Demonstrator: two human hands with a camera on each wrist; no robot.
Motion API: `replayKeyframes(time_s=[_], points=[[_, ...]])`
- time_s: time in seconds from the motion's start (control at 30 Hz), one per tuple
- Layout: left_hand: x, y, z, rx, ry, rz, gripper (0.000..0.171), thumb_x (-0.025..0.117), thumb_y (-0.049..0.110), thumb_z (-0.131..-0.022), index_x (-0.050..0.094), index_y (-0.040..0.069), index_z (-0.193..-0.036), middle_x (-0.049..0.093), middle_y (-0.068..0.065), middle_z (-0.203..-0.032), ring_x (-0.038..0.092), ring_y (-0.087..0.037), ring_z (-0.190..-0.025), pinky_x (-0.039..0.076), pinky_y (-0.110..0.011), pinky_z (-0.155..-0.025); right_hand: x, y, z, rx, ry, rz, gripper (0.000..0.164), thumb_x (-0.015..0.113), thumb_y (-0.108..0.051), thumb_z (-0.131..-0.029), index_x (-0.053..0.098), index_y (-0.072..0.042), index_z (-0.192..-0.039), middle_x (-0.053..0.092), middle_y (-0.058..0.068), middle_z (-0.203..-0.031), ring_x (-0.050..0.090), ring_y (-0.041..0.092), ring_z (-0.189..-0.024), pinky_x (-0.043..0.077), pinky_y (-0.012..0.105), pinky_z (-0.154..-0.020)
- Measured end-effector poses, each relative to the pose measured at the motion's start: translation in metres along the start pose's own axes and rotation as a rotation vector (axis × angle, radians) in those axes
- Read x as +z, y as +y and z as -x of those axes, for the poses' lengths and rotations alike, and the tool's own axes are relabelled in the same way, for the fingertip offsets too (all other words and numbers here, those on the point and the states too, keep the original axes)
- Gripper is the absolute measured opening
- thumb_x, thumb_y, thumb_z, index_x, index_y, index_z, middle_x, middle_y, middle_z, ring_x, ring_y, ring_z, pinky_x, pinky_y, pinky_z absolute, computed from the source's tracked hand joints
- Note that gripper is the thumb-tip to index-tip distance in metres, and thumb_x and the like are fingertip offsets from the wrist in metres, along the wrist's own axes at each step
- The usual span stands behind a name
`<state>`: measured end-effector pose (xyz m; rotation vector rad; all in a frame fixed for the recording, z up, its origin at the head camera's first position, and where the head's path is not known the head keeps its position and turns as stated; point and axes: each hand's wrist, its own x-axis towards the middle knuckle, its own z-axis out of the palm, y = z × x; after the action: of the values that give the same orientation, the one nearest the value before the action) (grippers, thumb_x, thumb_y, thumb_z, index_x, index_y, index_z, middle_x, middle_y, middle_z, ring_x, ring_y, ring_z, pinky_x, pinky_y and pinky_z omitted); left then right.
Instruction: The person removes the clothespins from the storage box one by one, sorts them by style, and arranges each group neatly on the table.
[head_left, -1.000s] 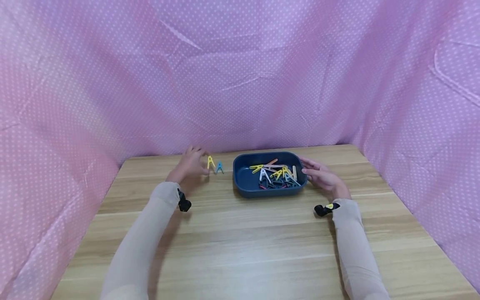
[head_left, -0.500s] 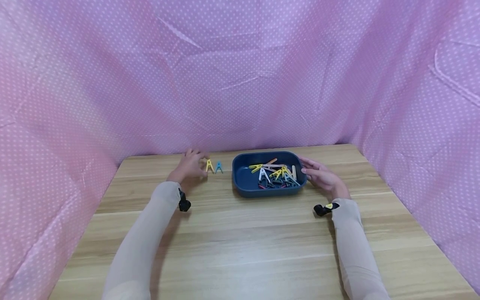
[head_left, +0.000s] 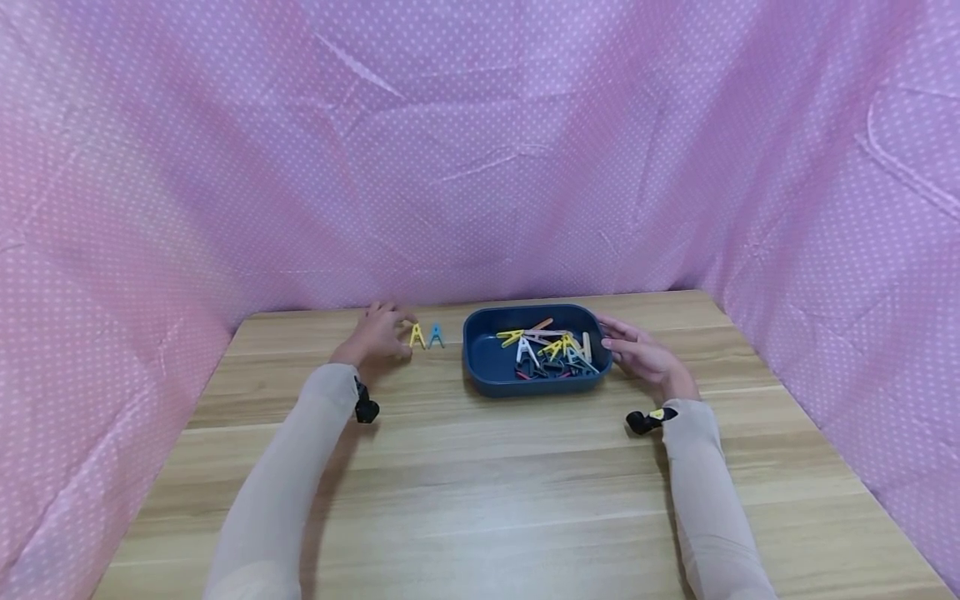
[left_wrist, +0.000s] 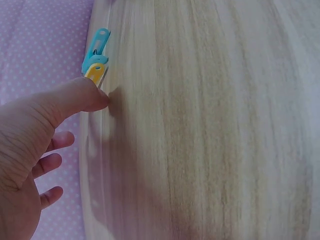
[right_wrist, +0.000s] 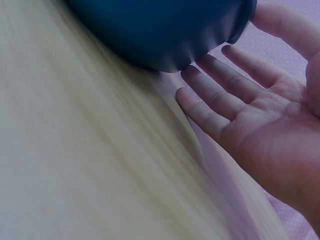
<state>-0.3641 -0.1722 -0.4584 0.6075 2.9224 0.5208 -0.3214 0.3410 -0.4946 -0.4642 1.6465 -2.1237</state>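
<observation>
The left hand [head_left: 377,336] curved at the yellow clip [left_wrist: 95,73], beside the blue clip [left_wrist: 102,39] on the table [head_left: 495,467]; whether it gripped, I could not tell. The right hand [head_left: 647,357], straight-fingered, touched the tray [head_left: 536,388] of clips [head_left: 553,349]. Its wrist's yellow patch [head_left: 657,414] was unreadably small.

The desk [head_left: 480,483] had a pale wood-grain top, its streaks running from side to side and a soft glare brightening its nearer middle. Toward the far edge sat a dark blue bin [head_left: 538,388], rectangular with rounded corners, its long side roughly along that edge. Left of the bin, apart from it, were a yellow clip [head_left: 417,332] and a blue clip [head_left: 436,331], near each other, both with legs spread nearward.
</observation>
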Motion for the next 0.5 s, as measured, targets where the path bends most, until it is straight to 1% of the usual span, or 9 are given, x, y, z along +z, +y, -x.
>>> replayKeyframes(time_s=[0.1, 0.23, 0.3, 0.4, 0.5], points=[[0.0013, -0.0018, -0.0015, 0.006, 0.000, 0.004, 0.061, 0.083, 0.026, -0.079, 0.064, 0.012, -0.135, 0.054, -0.019, -0.139, 0.039, -0.039, -0.125, 0.024, -0.066, -0.112, -0.0009, 0.0004, -0.0002, -0.008, -0.014, 0.005, 0.060, 0.036, 0.010, -0.104, 0.015, 0.004, -0.160, 0.054, -0.001, -0.144, 0.059, 0.008, -0.126, 0.048, 0.022, -0.104], [0.0028, -0.0042, -0.0037, -0.002, -0.012, 0.027, 0.062, 0.083, 0.027, -0.078, 0.064, 0.013, -0.135, 0.053, -0.018, -0.140, 0.039, -0.039, -0.127, 0.026, -0.067, -0.111, -0.0024, 0.0013, 0.0000, -0.014, -0.031, 0.028, 0.060, 0.037, 0.009, -0.104, 0.015, 0.004, -0.160, 0.052, -0.001, -0.146, 0.057, 0.009, -0.129, 0.048, 0.022, -0.105], [0.0032, -0.0049, -0.0047, -0.007, -0.019, 0.036, 0.062, 0.083, 0.027, -0.078, 0.064, 0.014, -0.135, 0.052, -0.018, -0.142, 0.037, -0.039, -0.128, 0.025, -0.069, -0.112, -0.0028, 0.0017, 0.0001, -0.016, -0.030, 0.036, 0.060, 0.038, 0.008, -0.104, 0.015, 0.004, -0.160, 0.053, -0.001, -0.146, 0.057, 0.009, -0.128, 0.048, 0.022, -0.104], [0.0034, -0.0057, -0.0053, -0.017, -0.028, 0.054, 0.062, 0.083, 0.026, -0.079, 0.063, 0.014, -0.137, 0.050, -0.020, -0.146, 0.035, -0.040, -0.132, 0.019, -0.071, -0.114, -0.0026, 0.0022, 0.0001, -0.014, -0.016, 0.042, 0.060, 0.038, 0.008, -0.104, 0.016, 0.003, -0.160, 0.053, -0.002, -0.145, 0.058, 0.007, -0.127, 0.048, 0.022, -0.104], [0.0038, -0.0062, -0.0046, -0.022, -0.036, 0.060, 0.065, 0.083, 0.026, -0.079, 0.062, 0.014, -0.139, 0.051, -0.022, -0.146, 0.033, -0.042, -0.135, 0.016, -0.073, -0.115, -0.0018, 0.0024, 0.0002, -0.004, -0.002, 0.036, 0.061, 0.039, 0.008, -0.104, 0.016, 0.003, -0.160, 0.053, -0.003, -0.145, 0.059, 0.007, -0.126, 0.048, 0.022, -0.104]])
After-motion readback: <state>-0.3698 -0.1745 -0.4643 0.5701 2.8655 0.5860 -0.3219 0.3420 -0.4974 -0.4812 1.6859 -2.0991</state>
